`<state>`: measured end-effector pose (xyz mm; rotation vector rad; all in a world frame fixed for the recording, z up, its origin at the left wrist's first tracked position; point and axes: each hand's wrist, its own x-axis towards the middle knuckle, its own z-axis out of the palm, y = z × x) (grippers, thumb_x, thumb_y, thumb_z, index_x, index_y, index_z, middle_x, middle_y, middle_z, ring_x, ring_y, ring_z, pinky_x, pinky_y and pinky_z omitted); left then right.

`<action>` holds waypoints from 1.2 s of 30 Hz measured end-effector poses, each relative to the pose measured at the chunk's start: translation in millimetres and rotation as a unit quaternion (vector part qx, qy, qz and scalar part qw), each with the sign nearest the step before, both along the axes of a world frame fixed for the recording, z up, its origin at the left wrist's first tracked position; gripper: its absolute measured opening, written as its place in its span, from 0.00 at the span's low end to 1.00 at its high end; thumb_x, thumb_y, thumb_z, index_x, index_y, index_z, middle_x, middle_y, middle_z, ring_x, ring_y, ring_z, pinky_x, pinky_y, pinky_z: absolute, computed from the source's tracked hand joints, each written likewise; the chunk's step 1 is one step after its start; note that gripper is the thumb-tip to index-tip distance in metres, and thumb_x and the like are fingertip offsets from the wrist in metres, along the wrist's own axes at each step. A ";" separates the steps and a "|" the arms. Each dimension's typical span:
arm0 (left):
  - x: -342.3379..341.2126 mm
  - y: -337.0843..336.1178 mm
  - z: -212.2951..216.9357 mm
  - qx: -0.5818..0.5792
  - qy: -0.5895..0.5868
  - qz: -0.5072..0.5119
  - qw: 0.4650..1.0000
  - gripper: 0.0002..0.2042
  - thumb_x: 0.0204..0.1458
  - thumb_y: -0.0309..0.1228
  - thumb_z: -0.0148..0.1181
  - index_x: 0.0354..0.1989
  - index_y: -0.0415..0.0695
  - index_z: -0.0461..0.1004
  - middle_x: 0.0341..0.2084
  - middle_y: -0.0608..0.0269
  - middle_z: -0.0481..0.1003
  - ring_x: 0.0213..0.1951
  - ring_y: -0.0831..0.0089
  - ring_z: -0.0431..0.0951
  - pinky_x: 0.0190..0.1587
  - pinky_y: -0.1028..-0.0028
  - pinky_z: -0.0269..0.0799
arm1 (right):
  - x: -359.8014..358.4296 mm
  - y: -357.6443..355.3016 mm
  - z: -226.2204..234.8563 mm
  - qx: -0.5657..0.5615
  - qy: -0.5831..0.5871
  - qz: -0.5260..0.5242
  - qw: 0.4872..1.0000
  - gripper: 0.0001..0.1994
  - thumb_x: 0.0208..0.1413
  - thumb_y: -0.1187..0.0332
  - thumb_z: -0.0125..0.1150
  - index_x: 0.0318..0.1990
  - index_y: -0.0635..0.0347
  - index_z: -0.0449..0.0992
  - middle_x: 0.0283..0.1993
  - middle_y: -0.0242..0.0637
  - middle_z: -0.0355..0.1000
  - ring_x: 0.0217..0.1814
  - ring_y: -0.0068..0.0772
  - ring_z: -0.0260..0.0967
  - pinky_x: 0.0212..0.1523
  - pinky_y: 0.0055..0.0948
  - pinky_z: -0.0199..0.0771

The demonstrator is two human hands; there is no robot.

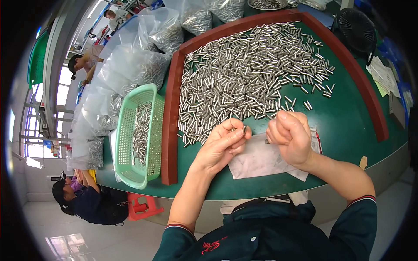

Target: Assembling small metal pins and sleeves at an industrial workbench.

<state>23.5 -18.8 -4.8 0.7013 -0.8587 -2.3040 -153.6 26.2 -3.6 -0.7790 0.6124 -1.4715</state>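
A broad heap of short shiny metal pins covers the green tabletop in front of me. My left hand is closed at the near edge of the heap, with a metal pin pinched at its fingertips. To its right, my right hand is curled into a loose fist, palm side mostly hidden; a small grey metal end shows beside its fingers, and the rest is covered. Beneath both hands lies a smudged white cloth.
Dark red bars frame the heap. A green plastic basket with more pins stands left, beside clear bags of pins. At the back right are a black fan and papers. Other people sit at left, near a red stool.
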 end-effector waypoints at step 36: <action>-22.2 0.0 -4.1 -0.579 -0.542 0.121 0.597 0.03 0.36 0.24 0.57 0.22 0.41 0.71 0.06 0.63 0.62 0.09 0.70 0.64 0.14 0.70 0.59 | -2.4 -1.5 2.1 0.010 0.014 0.000 1.000 0.21 0.55 0.65 0.37 0.10 0.53 0.47 0.07 0.25 0.45 0.11 0.17 0.35 0.15 0.21 0.38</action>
